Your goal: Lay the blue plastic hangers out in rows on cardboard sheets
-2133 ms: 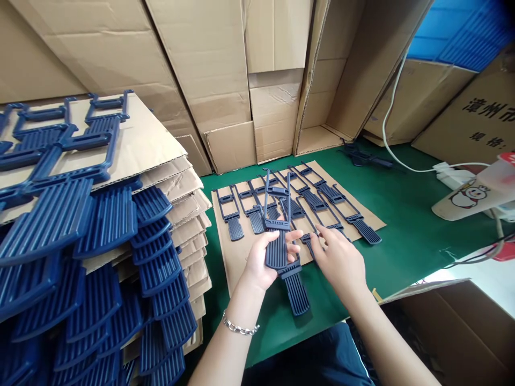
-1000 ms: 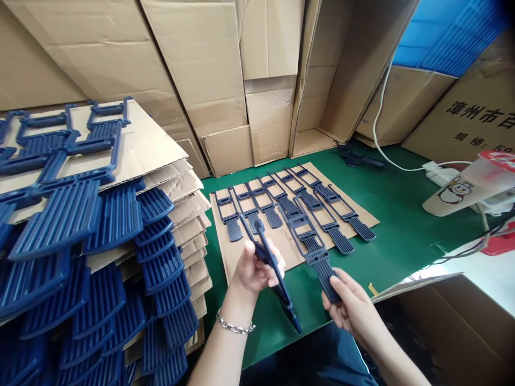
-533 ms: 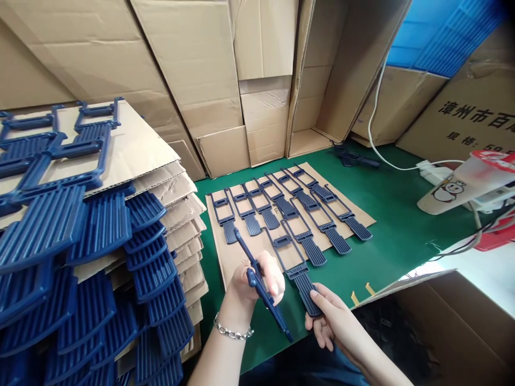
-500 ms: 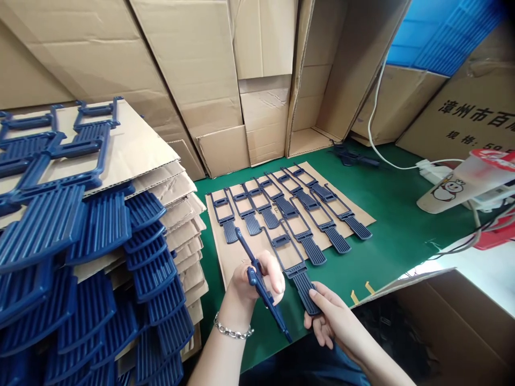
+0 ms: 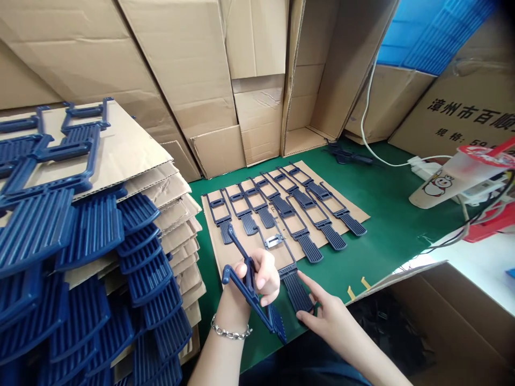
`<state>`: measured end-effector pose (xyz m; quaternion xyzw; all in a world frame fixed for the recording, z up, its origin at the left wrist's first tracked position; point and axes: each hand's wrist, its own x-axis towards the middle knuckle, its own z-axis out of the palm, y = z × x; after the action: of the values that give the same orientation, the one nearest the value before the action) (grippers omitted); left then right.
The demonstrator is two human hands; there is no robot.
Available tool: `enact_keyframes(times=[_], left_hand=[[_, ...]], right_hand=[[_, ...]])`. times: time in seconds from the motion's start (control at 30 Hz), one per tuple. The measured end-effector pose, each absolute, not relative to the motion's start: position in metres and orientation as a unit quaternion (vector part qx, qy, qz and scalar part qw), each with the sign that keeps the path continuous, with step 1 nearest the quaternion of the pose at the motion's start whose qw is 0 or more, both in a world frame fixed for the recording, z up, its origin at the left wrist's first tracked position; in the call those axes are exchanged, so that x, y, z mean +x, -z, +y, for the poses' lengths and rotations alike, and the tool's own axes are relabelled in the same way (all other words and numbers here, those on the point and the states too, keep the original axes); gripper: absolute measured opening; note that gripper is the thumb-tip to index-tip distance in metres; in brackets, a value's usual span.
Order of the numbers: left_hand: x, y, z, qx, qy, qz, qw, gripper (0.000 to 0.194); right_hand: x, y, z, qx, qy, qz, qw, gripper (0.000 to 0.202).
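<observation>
My left hand [image 5: 261, 276] is closed around a dark blue plastic frame with a ribbed end [image 5: 251, 294], raised and tilted above the table's front edge. My right hand [image 5: 322, 308] has its thumb and index finger apart, touching the lower end and side of the ribbed part of another plastic frame [image 5: 298, 289]. That frame lies with its top on a cardboard sheet [image 5: 213, 214] and its ribbed end over the green table. Several like frames [image 5: 309, 249] lie in rows on the sheet.
At left stands a tall stack of blue frames [image 5: 94, 230] between cardboard layers [image 5: 132, 139]. Dark parts [image 5: 348, 155] lie at the back of the green table [image 5: 362, 198]. A drink cup [image 5: 438, 185] and white cable [image 5: 366, 118] are at right, with an open box [image 5: 454, 305] below.
My right hand has loosened its pinch on the ribbed end and spread its fingers along it; that frame has shifted slightly left. My left hand has turned its frame, showing more of both arms.
</observation>
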<state>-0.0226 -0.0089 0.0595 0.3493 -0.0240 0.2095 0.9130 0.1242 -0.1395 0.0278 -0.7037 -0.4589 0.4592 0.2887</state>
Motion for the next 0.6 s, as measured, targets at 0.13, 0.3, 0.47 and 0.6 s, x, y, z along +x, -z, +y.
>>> enact_keyframes(times=[0.13,0.3,0.47,0.6], left_hand=[[-0.022,-0.061,-0.009,0.346,-0.231,0.002,0.909,0.054],[-0.021,-0.063,-0.01,0.332,-0.256,-0.041,0.907,0.046],[-0.019,-0.065,-0.011,0.316,-0.248,-0.089,0.911,0.036],[-0.017,-0.065,-0.009,0.347,-0.238,-0.027,0.907,0.034]], right_hand=[[0.118,-0.025,-0.139,-0.734,-0.379,-0.504,0.251,0.059],[0.115,-0.025,-0.144,-0.747,-0.359,-0.513,0.224,0.061],[0.104,-0.033,-0.145,-0.781,-0.282,-0.536,0.149,0.077],[0.102,-0.036,-0.139,-0.769,-0.273,-0.566,0.115,0.062]])
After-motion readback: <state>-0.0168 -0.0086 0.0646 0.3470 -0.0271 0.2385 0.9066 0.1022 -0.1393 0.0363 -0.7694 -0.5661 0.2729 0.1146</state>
